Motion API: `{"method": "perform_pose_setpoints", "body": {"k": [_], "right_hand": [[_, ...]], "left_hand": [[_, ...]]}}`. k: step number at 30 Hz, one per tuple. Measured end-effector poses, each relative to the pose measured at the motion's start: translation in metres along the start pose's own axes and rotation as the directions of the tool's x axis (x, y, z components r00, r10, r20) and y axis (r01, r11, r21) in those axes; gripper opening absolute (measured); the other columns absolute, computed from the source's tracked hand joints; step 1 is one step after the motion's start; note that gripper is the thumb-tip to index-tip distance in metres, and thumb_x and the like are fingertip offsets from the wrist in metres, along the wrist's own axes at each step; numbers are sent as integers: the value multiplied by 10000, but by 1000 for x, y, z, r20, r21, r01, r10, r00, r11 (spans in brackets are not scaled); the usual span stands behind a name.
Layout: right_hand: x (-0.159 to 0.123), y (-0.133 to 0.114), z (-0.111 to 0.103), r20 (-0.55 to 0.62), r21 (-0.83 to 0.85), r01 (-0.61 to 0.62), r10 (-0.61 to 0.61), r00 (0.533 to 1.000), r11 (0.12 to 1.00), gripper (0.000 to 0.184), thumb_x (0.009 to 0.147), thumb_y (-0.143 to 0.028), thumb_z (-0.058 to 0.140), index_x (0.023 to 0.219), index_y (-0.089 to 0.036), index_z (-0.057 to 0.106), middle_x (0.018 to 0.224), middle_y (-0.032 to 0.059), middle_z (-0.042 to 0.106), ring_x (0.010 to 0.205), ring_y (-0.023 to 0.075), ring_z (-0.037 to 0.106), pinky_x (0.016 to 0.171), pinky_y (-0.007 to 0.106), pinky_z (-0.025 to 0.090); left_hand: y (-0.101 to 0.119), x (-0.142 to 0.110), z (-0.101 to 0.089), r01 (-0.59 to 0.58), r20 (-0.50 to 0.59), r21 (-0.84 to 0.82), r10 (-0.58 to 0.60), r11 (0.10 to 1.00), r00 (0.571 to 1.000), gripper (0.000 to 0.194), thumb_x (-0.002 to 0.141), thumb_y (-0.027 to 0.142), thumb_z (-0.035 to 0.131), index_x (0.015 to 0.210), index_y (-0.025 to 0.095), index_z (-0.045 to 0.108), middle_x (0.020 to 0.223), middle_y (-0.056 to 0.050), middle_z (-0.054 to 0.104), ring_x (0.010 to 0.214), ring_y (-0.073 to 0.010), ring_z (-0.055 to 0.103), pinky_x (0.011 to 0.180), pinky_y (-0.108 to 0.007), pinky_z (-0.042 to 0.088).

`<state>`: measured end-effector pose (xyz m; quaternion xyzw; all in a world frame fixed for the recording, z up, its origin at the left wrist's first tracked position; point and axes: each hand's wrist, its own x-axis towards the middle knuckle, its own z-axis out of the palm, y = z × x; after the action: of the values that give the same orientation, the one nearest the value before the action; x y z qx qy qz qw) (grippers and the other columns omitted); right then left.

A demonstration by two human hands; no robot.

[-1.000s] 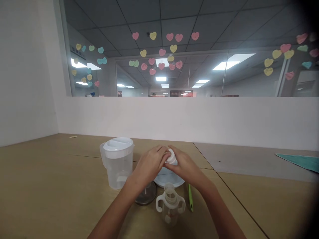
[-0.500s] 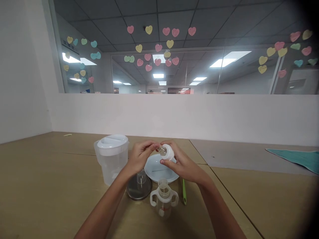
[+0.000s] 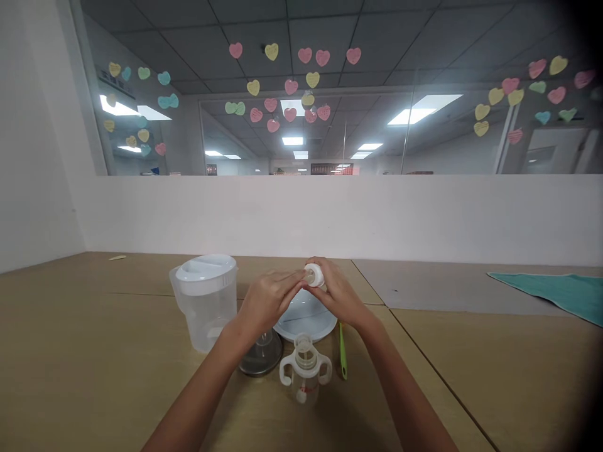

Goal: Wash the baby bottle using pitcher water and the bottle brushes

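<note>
My right hand (image 3: 340,290) is closed around a white bottle collar (image 3: 315,275) with a clear nipple (image 3: 309,276) in it, raised above a white bowl (image 3: 305,320). From the left, my left hand (image 3: 271,298) pinches the nipple's tip between thumb and fingers. Below them, a clear baby bottle (image 3: 305,376) with two white handles stands upright and uncapped on the table. Behind my left wrist lies a dark round metal tray (image 3: 260,361), partly covered, with a small clear item on it. A green handle (image 3: 343,358) extends from beside the bowl.
A clear plastic pitcher (image 3: 207,307) with a white lid stands left of my hands. On the far right lies a teal cloth (image 3: 556,292). A small pale scrap (image 3: 117,257) rests at the table's back left. Behind the table (image 3: 94,364) rises a white wall (image 3: 264,213) with a window above.
My left fingers have closed in over the nipple, now covering more of it. The collar has turned slightly in my right hand. The whole view has shifted a little.
</note>
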<state>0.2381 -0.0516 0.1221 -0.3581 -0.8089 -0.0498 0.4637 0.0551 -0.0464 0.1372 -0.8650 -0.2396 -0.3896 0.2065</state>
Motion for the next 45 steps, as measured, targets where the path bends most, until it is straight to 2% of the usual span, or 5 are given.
{"method": "perform_pose_setpoints", "body": {"k": [5, 13, 29, 36, 45], "right_hand": [[-1, -1, -8, -3, -9, -5, 5, 1000, 1000, 273, 850, -246, 456, 1121, -225, 426, 1089, 65, 531, 983, 209, 492, 869, 343, 385], [-1, -2, -9, -83, -124, 17, -27, 996, 992, 399, 724, -43, 394, 1075, -221, 463, 1060, 52, 566, 986, 203, 504, 952, 406, 327], [1, -17, -2, -53, -365, 172, -205, 977, 915, 492, 675, 44, 344, 1056, -213, 520, 1046, 30, 615, 969, 161, 539, 1041, 413, 221], [1, -18, 4, 23, -449, 207, -221, 975, 869, 451, 694, 48, 351, 1030, -202, 516, 1057, 38, 608, 906, 169, 545, 1004, 406, 253], [1, -18, 4, 38, -376, 199, -200, 979, 905, 442, 706, 23, 379, 1074, -190, 500, 1055, 54, 595, 970, 178, 517, 981, 374, 277]], "left_hand": [[6, 2, -2, 12, -18, -14, -13, 1000, 1000, 298, 898, 305, 417, 1122, 209, 588, 1022, -53, 676, 874, -181, 635, 764, -314, 494], [14, 6, -15, 330, 106, -329, -313, 885, 944, 308, 884, 350, 429, 1132, 251, 583, 1112, -18, 632, 1005, -176, 581, 861, -291, 460], [18, 7, -10, 451, 83, -455, -468, 768, 880, 136, 790, 291, 566, 811, 248, 693, 1005, -15, 589, 947, -156, 558, 878, -288, 417], [14, 6, -11, 521, 199, -468, -490, 713, 849, 121, 759, 293, 573, 778, 216, 665, 850, -9, 468, 866, -145, 506, 825, -287, 426], [5, 5, 6, 523, 178, -555, -522, 647, 834, 183, 802, 323, 495, 767, 183, 607, 860, -12, 472, 847, -146, 511, 787, -271, 418]]}}
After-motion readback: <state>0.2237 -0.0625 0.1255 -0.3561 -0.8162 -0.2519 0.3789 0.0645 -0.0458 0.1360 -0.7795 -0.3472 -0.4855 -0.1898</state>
